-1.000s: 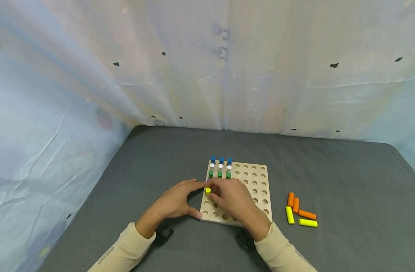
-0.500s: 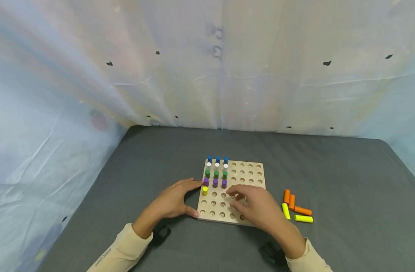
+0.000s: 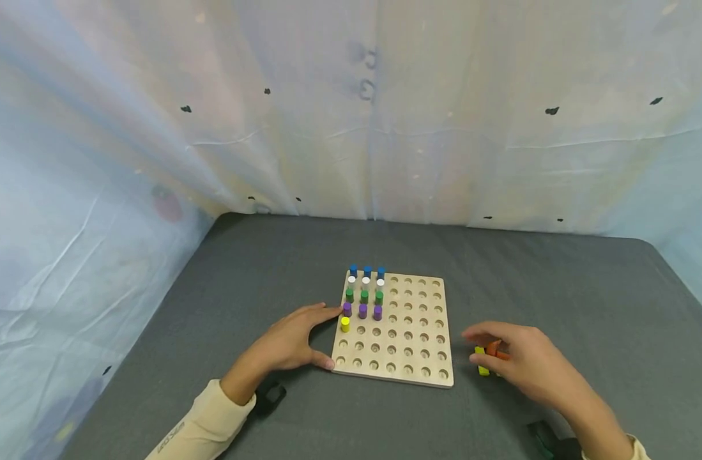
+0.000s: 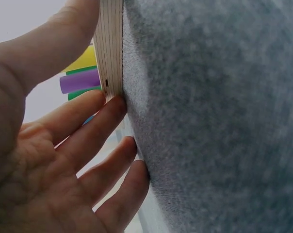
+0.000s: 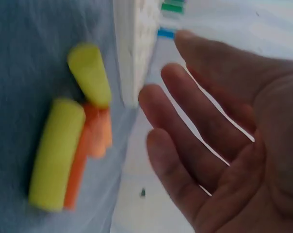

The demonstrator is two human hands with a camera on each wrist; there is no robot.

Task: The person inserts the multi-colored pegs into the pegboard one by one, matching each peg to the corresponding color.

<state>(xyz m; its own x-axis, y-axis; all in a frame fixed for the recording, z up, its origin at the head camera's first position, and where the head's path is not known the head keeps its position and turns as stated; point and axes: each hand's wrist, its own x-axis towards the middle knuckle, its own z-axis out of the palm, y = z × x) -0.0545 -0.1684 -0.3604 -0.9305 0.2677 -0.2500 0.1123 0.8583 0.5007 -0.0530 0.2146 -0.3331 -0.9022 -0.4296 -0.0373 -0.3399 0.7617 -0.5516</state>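
A square wooden pegboard (image 3: 400, 334) lies on the dark cloth. Blue pegs (image 3: 367, 273), white pegs (image 3: 366, 282), green pegs (image 3: 365, 298) and purple pegs (image 3: 363, 312) stand in rows at its left side, with one yellow peg (image 3: 345, 325) below them. My left hand (image 3: 287, 338) rests against the board's left edge, thumb and fingers spread and touching it. Right of the board, my right hand (image 3: 529, 361) hovers over loose yellow pegs (image 5: 59, 155) and orange pegs (image 5: 99, 138). In the right wrist view its fingers are relaxed and hold nothing. That hand partly hides the loose pegs in the head view.
Grey cloth (image 3: 293, 255) covers the table around the board. A pale printed sheet (image 3: 431, 128) hangs behind the table, and another bluish sheet (image 3: 69, 223) hangs on the left.
My right hand has let go of the yellow peg, which stands in the board, and moved right to the loose pegs. The left hand keeps its place at the board's edge.
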